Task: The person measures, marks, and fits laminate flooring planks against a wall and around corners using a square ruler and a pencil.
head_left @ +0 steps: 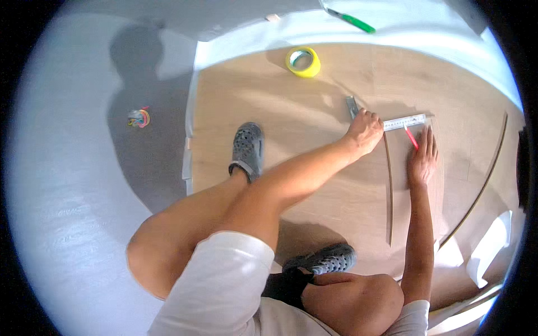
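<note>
My left hand (367, 131) is closed on a try square, pressing it against a wood-coloured plank (402, 190). The square's short dark handle (352, 105) shows beyond my fingers. Its silver ruler blade (413, 120) runs right across the plank, while my hand hides the corner between them. By the blade's right part, my right hand (424, 158) rests on the plank with its fingers pointing away from me. A red pencil (412, 137) slants from the thumb side of this hand, its pale tip at the blade's edge. How the fingers grip it is partly hidden.
A yellow tape roll (303, 61) lies on the wood-look floor (241, 95), and a green-handled cutter (357, 23) on the white sheet beyond. Colourful small rings (138, 117) sit on the grey floor at left. White scraps (490, 249) lie at right. My feet in grey clogs (247, 148) flank the work area.
</note>
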Tool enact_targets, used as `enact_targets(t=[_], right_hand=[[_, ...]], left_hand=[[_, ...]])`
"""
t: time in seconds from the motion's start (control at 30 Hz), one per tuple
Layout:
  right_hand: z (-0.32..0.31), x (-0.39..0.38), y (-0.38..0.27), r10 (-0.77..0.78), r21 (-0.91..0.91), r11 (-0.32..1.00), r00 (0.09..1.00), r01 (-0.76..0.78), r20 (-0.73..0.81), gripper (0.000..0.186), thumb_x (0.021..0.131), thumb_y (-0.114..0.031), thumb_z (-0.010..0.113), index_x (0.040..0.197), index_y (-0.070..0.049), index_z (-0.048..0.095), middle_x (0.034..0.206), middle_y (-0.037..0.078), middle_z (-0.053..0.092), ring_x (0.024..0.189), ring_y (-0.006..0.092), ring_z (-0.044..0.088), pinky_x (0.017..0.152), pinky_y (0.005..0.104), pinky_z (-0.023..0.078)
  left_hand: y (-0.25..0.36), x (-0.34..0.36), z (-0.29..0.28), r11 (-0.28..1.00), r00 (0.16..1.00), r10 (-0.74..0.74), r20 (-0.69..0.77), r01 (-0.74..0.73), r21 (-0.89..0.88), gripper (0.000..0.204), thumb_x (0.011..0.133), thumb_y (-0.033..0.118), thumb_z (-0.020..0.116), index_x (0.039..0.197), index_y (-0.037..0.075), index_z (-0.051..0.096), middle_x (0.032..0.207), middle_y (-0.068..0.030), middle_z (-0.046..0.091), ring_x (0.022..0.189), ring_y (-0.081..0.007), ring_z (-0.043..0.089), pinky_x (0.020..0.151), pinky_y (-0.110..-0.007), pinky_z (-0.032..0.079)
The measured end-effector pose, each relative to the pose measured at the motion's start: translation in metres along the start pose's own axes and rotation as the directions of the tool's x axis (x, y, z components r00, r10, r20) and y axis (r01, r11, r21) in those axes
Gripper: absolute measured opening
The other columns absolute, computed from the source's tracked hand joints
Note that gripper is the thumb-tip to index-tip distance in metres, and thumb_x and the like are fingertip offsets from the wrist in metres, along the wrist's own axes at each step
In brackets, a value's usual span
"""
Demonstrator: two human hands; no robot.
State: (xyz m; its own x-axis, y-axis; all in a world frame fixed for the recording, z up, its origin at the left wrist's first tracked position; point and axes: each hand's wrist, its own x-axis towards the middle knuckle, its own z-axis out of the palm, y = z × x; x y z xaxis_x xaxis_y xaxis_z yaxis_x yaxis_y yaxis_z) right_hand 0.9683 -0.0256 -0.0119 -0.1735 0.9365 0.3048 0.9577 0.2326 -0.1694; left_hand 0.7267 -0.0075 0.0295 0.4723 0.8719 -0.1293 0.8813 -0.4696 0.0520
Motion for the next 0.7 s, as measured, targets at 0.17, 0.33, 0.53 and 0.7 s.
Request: enact_targets(t=[0.17,0.33,0.53,0.7], right_hand=[[0.010,-0.012,-0.011,-0.028,0.062,0.998,1.000,0.029,-0.007,0.045,0.092,-0.009,0.056,0.136,-0.006,0.052,0.143,0.011,0.055,0.129,0.0333,0.053,0.107,0.0481,0.044],[-0.022,0.000,0.012,0.013,-0.048,0.999,1.000,-0.011,0.028,0.040,0.091,-0.009,0.054,0.131,-0.006,0.055,0.136,0.012,0.058,0.128,0.0335,0.053,0.108,0.0461,0.044],[-0.004,-0.002,-0.003,0.012,0.000,1.000,0.980,-0.012,0.199,0.045,0.091,-0.002,0.055,0.136,-0.002,0.053,0.146,0.016,0.052,0.135,0.0372,0.047,0.115,0.0484,0.038],[-0.054,0.023,0.014,-0.032,-0.082,0.994,0.898,0.076,0.438,0.035,0.090,0.004,0.052,0.125,-0.001,0.060,0.130,0.020,0.063,0.121,0.0387,0.058,0.103,0.0468,0.050]], left_hand=[[-0.098,-0.056,-0.112,0.998,0.951,-0.052,0.304,0.045,0.032,0.018,0.091,0.012,0.061,0.099,-0.001,0.070,0.094,-0.0211,0.071,0.090,-0.0320,0.071,0.078,-0.046,0.059],[-0.200,-0.154,-0.179,0.936,0.935,-0.220,0.277,0.282,-0.209,0.035,0.088,0.021,0.076,0.108,-0.003,0.059,0.097,-0.0226,0.069,0.090,-0.0346,0.070,0.077,-0.048,0.057],[-0.343,-0.321,-0.081,0.759,0.763,-0.614,0.203,0.641,-0.114,0.041,0.089,0.025,0.074,0.113,-0.002,0.056,0.101,-0.0250,0.071,0.097,-0.0429,0.069,0.086,-0.052,0.054],[-0.437,-0.324,0.000,0.576,0.599,-0.731,0.328,0.799,-0.176,0.048,0.085,0.026,0.077,0.118,-0.001,0.056,0.105,-0.0259,0.071,0.102,-0.0431,0.069,0.088,-0.052,0.054]])
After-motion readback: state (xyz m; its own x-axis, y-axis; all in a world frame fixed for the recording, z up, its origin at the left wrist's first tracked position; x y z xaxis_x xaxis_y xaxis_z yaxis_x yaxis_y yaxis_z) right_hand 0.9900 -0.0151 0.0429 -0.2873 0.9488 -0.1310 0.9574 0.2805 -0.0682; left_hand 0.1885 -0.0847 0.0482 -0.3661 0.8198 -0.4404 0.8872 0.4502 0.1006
